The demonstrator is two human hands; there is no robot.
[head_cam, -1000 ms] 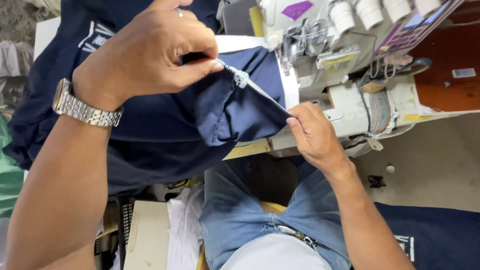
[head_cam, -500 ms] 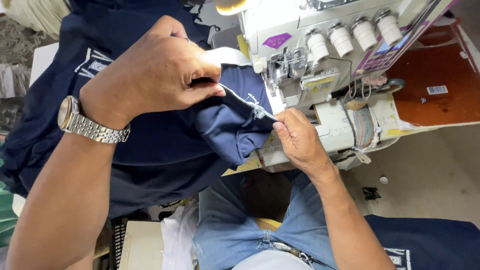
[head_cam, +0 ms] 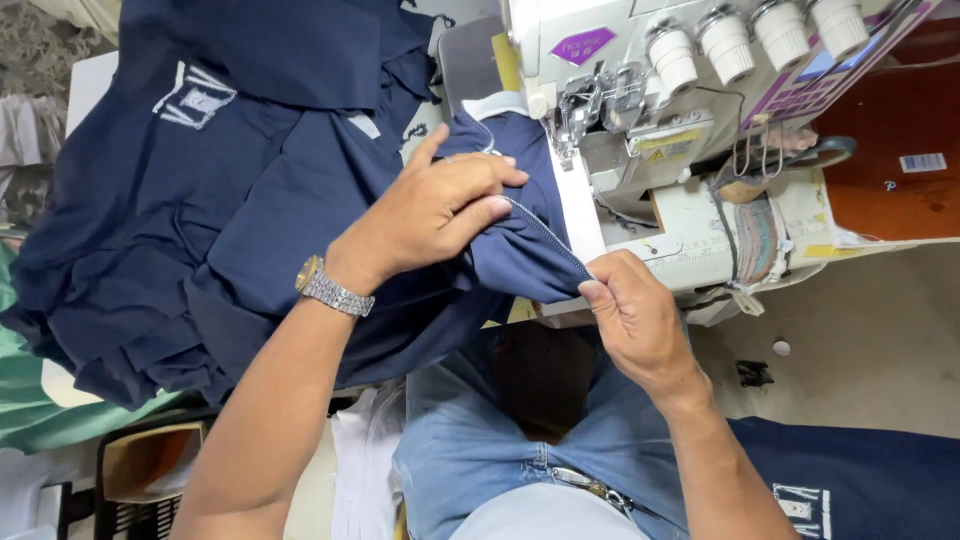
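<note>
A navy blue garment (head_cam: 250, 200) lies heaped on the sewing table, with one folded edge drawn toward the white overlock sewing machine (head_cam: 680, 110). My left hand (head_cam: 430, 205) presses and pinches the fabric near the machine's presser foot; a metal watch sits on that wrist. My right hand (head_cam: 630, 320) pinches the stitched edge of the same garment at the table's front edge. The seam runs taut between both hands.
Several thread cones (head_cam: 780, 35) stand on the machine's top. More navy garments lie at the lower right (head_cam: 860, 480). Green cloth (head_cam: 30, 400) and a brown crate (head_cam: 140, 465) are at the lower left. My lap in blue jeans (head_cam: 500, 450) is below.
Both hands carried the garment edge rightward and up to the machine. My left hand dropped from a raised pinch onto the fabric at the presser foot; my right hand slid down the seam.
</note>
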